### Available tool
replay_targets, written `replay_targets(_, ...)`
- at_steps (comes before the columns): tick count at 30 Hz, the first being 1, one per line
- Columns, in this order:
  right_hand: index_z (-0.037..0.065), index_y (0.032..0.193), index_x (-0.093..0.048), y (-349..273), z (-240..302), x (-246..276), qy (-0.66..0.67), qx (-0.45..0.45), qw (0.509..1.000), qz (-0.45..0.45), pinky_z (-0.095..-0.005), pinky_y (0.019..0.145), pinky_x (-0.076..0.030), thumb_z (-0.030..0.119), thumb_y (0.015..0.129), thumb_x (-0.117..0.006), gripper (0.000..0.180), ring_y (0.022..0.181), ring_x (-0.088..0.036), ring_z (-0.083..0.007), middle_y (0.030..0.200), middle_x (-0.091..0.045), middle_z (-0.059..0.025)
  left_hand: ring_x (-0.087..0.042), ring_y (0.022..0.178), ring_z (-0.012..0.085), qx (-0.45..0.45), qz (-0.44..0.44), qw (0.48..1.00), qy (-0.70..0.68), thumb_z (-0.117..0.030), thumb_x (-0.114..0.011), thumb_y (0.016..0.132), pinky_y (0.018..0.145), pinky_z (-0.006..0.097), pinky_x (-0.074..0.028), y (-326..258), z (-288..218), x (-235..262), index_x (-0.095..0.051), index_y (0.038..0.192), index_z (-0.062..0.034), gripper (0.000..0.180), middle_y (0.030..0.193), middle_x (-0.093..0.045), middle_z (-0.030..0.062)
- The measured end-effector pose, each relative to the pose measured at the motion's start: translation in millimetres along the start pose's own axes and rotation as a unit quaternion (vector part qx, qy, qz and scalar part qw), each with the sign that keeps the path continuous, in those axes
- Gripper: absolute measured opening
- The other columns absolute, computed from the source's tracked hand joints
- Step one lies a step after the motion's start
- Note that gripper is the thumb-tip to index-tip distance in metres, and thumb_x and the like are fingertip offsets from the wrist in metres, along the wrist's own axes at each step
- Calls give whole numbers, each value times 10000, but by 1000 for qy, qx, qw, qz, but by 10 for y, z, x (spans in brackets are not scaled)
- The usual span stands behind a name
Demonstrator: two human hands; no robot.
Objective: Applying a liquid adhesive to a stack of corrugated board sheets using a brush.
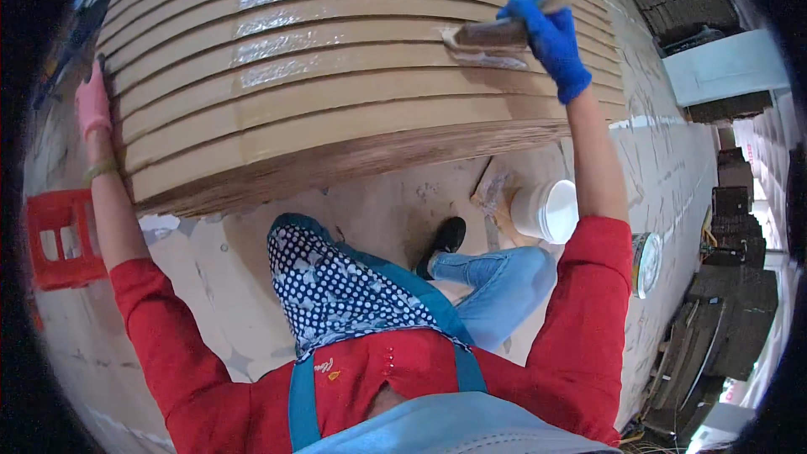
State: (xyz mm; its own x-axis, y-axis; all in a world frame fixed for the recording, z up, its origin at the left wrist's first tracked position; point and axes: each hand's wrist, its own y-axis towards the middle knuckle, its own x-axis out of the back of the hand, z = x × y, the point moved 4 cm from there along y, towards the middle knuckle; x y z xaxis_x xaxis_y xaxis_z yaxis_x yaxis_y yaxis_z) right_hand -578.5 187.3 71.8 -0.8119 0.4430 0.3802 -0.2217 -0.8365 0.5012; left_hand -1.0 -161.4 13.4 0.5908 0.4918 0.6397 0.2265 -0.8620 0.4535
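My right hand (551, 38), in a blue knit glove, is closed around the handle of a wide flat brush (492, 34). The brush's whitish bristle end touches a stack of overlapped brown cardboard sheets (336, 92), near its right part. A wet white smear lies under the bristles. Shiny wet patches (269, 50) run across the sheets' stepped strips left of the middle. At the stack's left edge rests my left hand (92, 102), in a pink glove. Its fingers are stretched along that side, partly hidden, with no tool showing in them.
A red plastic crate (63, 240) stands on the floor at the left. A white bucket (546, 212) and a round tub (646, 265) stand at the right. Farther right are piles of dark cardboard (731, 311) and a pale blue-white block (727, 67).
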Motion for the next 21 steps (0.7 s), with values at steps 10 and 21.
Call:
replay_targets(10, 10, 716, -586, 378, 527, -145, -42, 46, 998, 19, -241, 536, -408, 189, 758, -533, 191, 584, -511, -85, 633, -561, -21, -444, 1061, 316, -106, -57, 991, 52, -532, -427, 743, 879, 351, -337, 162, 94, 117, -511, 1057, 40, 658, 1092, -494, 218)
replay_targets(21, -12, 658, -586, 184, 64, -319, -49, -150, 973, 166, -244, 579, -439, 203, 750, -558, 235, 596, -527, -104, 623, -562, -43, -498, 960, 331, -48, -8, 989, 141, -465, -429, 788, 817, 364, -368, 97, 75, 267, -518, 1009, 73, 589, 1006, -531, 242)
